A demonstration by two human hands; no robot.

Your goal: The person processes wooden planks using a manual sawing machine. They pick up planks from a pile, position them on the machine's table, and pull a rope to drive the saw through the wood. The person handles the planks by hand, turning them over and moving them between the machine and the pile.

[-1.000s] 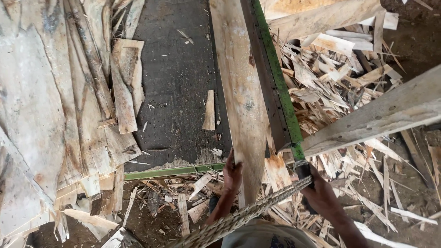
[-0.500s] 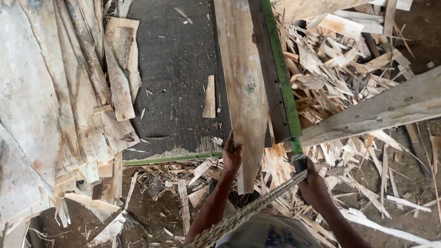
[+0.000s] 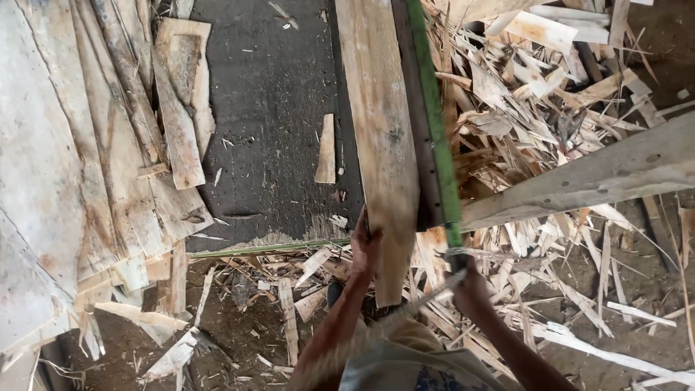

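Left hand [image 3: 365, 246] grasps a long pale wooden plank [image 3: 380, 137]; right hand [image 3: 470, 289] clenches a green-edged metal bar [image 3: 434, 123].

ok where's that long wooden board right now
In the head view the long wooden board runs up the middle, between the dark platform and the green-edged rail, its near end held by the left hand.
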